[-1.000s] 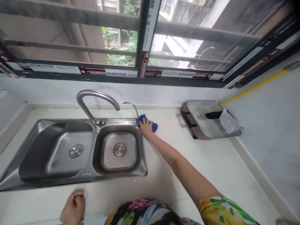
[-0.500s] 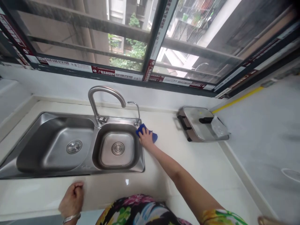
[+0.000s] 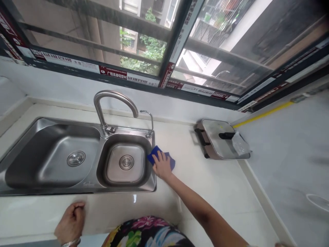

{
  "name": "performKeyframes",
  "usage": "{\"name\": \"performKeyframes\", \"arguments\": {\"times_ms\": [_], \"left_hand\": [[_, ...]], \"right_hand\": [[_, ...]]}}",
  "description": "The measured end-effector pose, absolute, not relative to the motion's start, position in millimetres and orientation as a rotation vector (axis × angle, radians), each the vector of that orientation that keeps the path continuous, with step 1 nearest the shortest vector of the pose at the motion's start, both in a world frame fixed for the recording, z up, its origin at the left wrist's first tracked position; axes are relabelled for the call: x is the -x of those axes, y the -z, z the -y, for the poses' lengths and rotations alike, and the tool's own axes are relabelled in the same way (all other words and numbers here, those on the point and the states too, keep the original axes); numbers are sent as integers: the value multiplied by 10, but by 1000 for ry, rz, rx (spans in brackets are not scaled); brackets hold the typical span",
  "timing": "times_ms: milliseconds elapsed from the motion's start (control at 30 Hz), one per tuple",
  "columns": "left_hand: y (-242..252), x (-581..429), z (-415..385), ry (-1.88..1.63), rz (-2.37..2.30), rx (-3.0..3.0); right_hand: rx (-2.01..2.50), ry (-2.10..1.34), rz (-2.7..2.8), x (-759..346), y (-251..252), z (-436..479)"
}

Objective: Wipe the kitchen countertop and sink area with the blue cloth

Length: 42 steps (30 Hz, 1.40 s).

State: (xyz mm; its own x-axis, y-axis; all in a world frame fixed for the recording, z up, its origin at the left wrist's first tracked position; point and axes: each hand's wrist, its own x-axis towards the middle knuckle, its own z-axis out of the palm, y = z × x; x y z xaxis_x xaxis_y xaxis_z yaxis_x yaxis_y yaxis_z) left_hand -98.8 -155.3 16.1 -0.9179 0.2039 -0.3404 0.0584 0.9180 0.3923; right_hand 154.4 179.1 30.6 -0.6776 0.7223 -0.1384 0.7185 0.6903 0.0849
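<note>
My right hand (image 3: 162, 166) presses a blue cloth (image 3: 171, 161) down on the right rim of the sink and the counter beside it, fingers over the cloth. Left of it lies the small steel basin (image 3: 125, 147) with its round drain, and past that the larger basin (image 3: 66, 151). My left hand (image 3: 70, 221) is curled into a fist at the counter's front edge, below the larger basin, with nothing visible in it.
A curved faucet (image 3: 115, 94) rises behind the basins, with a thin small spout (image 3: 151, 120) to its right. An electric pan with a glass lid (image 3: 218, 144) and a plastic bag (image 3: 240, 143) stands at the back right. White counter (image 3: 213, 185) runs along the right; a window (image 3: 144, 79) is behind.
My right hand has drawn the blue cloth nearer to me along the sink's right rim, away from the small spout. My left hand stays in a fist, and the view has shifted slightly.
</note>
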Motion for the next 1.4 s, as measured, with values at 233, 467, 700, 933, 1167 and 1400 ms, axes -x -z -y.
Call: {"name": "performKeyframes", "arguments": {"times_ms": [233, 467, 700, 933, 1167, 1400], "left_hand": [[22, 969, 1628, -618, -2795, -265], [-107, 905, 1539, -624, -2860, -282], [-164, 899, 1505, -651, -2838, -302], [-13, 959, 1614, -666, -2803, -317], [8, 989, 1630, -609, -2773, -296], [-96, 973, 1596, -550, -2696, -247]], "right_hand": [[-1352, -86, -2729, -1103, -220, -2495], [-1461, -48, -2776, -818, -98, -3224], [-1446, -7, -2826, -815, -145, -3295], [-1354, -165, -2732, -829, -105, -2648], [-1133, -130, -2735, -997, -226, -2360], [-954, -8, -2815, -1430, -317, -1930]]}}
